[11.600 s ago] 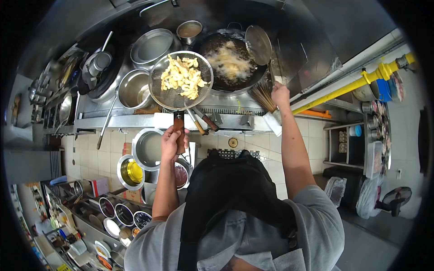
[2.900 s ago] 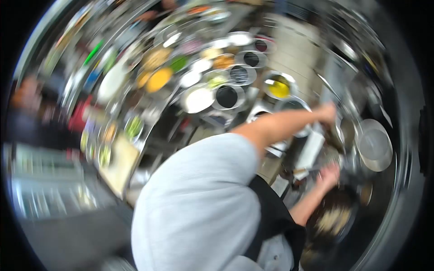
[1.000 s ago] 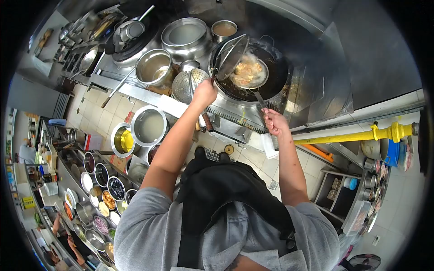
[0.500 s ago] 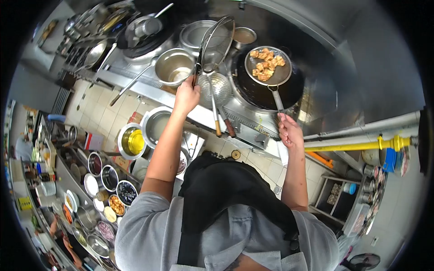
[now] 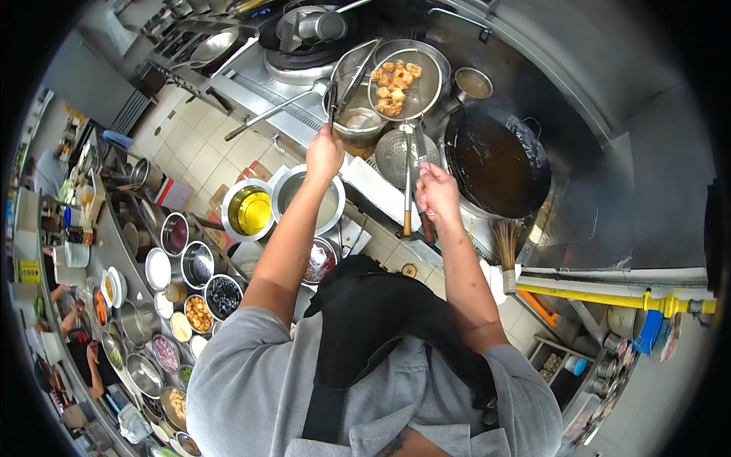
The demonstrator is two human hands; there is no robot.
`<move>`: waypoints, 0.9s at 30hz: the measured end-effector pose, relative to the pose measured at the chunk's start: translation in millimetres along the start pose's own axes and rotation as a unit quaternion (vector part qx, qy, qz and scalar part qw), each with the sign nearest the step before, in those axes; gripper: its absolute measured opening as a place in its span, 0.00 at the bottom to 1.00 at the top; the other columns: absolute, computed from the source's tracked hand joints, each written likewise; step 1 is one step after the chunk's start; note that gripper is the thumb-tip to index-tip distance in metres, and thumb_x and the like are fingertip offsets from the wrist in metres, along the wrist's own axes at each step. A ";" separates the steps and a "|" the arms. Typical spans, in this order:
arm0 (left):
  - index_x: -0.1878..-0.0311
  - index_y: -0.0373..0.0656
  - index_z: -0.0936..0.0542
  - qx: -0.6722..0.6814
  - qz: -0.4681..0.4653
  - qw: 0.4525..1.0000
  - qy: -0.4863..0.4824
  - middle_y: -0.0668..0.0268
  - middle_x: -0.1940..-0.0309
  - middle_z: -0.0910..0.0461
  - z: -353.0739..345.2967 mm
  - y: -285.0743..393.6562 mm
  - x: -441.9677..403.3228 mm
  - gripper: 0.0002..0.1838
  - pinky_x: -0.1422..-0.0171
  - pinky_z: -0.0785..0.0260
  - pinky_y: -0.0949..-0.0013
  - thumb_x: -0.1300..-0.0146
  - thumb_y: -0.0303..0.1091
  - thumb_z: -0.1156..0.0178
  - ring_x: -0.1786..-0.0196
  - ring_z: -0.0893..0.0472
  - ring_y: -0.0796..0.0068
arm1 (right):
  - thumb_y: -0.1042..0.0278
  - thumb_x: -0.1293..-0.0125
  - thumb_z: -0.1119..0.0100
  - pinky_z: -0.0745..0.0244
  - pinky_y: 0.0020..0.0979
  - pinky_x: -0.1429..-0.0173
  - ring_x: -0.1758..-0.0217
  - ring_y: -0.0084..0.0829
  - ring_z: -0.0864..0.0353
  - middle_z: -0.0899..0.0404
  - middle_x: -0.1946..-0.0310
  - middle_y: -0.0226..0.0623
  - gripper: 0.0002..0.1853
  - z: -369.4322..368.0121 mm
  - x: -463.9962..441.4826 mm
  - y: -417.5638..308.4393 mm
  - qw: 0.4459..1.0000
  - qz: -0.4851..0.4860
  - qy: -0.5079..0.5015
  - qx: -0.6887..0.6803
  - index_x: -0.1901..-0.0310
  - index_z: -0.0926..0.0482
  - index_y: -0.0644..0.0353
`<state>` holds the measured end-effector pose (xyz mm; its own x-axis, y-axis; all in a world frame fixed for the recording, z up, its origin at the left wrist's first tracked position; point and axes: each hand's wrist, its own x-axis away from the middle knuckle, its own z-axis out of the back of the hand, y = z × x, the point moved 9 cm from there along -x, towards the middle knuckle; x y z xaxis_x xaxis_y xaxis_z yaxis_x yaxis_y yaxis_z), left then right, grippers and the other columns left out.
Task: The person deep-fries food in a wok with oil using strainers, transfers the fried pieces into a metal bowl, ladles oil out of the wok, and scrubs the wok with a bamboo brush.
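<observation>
Pieces of browned food (image 5: 393, 105) lay in the mesh strainer (image 5: 426, 79), left of the dark wok (image 5: 539, 177). We curled our right hand (image 5: 438, 190) around its handle, while our left hand (image 5: 325, 156) clasped a second strainer's (image 5: 352, 72) dark handle.

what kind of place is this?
Likely a commercial kitchen, perhaps a restaurant's: a large wok, browned food pieces in a handheld mesh strainer, and many ingredient bowls at left.

The right hand (image 5: 438, 192) has carried the strainer (image 5: 426, 86) of browned pieces (image 5: 396, 78) off the wok (image 5: 493, 166).
</observation>
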<state>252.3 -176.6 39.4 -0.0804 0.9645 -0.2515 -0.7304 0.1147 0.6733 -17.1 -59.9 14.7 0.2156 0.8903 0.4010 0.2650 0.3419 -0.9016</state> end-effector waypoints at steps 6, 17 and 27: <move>0.42 0.33 0.27 0.023 0.021 0.999 0.037 0.36 0.59 0.19 -8.9 -23.7 8.2 0.20 0.44 0.28 0.41 0.38 0.29 0.47 0.53 0.19 0.33 | 0.71 0.30 0.46 0.21 0.40 0.64 0.73 0.41 0.15 0.15 0.68 0.50 0.17 -22.6 -12.9 -4.7 0.906 0.199 0.120 0.353 0.43 0.19 0.64; 0.49 0.30 0.21 0.368 0.174 0.908 -0.102 0.58 0.68 0.18 -20.6 -68.0 -8.7 0.13 0.74 0.21 0.66 0.32 0.26 0.47 0.75 0.16 0.70 | 0.70 0.22 0.50 0.37 0.26 0.87 0.84 0.19 0.31 0.26 0.77 0.29 0.16 -18.4 -10.8 -9.9 0.995 0.074 0.039 0.061 0.36 0.26 0.58; 0.46 0.25 0.24 0.524 0.247 0.768 -0.274 0.51 0.58 0.17 -90.3 -113.4 -0.4 0.18 0.63 0.18 0.64 0.32 0.30 0.49 0.67 0.16 0.62 | 0.57 0.20 0.51 0.27 0.29 0.81 0.81 0.25 0.26 0.23 0.70 0.35 0.15 -114.4 -37.7 83.8 0.971 -0.076 -0.132 -0.185 0.44 0.28 0.60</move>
<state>273.8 -211.5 -99.7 0.3355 0.8742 0.3509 0.2671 -0.4455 0.8545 104.5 -99.2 -57.4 -0.0872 0.9010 0.4249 0.6054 0.3867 -0.6957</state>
